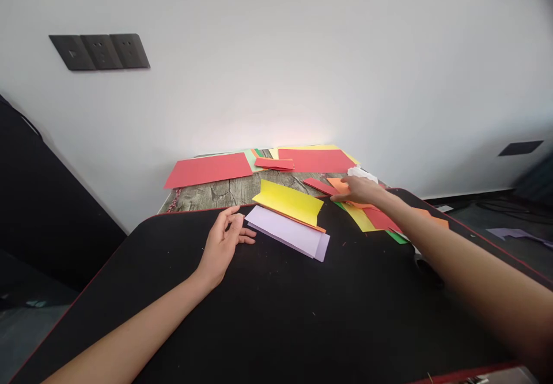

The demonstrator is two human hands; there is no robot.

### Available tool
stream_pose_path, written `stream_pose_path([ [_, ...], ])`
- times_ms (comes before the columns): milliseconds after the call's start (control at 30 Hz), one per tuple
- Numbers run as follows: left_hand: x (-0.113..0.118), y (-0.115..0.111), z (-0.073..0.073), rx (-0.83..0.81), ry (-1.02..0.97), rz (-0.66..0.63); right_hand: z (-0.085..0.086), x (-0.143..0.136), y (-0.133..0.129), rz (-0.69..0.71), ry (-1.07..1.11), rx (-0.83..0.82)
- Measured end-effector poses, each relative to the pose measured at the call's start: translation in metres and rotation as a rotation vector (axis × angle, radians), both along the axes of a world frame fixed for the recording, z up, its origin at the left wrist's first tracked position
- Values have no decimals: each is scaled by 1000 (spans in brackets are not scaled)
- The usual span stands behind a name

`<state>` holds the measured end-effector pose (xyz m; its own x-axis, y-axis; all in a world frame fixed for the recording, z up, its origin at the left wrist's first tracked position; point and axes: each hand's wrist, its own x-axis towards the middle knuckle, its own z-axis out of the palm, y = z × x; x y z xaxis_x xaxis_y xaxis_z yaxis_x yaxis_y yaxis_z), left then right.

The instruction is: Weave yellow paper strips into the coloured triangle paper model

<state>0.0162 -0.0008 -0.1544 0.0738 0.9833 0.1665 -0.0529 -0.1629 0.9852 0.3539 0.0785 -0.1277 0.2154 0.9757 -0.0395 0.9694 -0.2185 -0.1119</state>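
Observation:
My left hand (222,246) rests on the black mat just left of a folded lilac paper (283,231), its fingers apart and nothing in them. Behind the lilac paper lies a creased yellow paper (289,200) with an orange edge showing beneath it. My right hand (360,191) reaches over the paper scraps at the right, fingers apart, over an orange paper (334,185). A narrow red paper strip (320,186) lies by its fingertips. Under the right hand and forearm, a red piece (380,220) and a yellow piece (360,217) stick out, partly hidden.
At the back, large red sheets (211,168) lie on a wood-patterned surface (216,194) against the wall. A folded red strip (274,164) sits between them. Something white and crumpled (362,173) is behind my right hand. A dark object (427,269) is partly under my right forearm.

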Motion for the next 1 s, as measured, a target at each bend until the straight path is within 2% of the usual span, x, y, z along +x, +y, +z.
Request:
stream_pose_path([
  [333,-3,3,-7,39,73,-23,-6,6,-9,43,26,24],
  [467,-3,2,-6,44,100,-42,-5,-3,-16,54,54,96],
  [600,-4,2,-4,47,125,-81,0,-30,-25,197,180,185],
  [700,-6,1,-1,43,176,-160,-1,-53,-31,333,273,157],
  [833,-6,-3,4,36,245,-233,-2,-78,-43,370,330,111],
  [900,-6,-3,6,28,259,-219,0,-92,-52,387,369,80],
  [1000,-7,1,7,28,250,-124,6,-121,-70,471,464,23],
])
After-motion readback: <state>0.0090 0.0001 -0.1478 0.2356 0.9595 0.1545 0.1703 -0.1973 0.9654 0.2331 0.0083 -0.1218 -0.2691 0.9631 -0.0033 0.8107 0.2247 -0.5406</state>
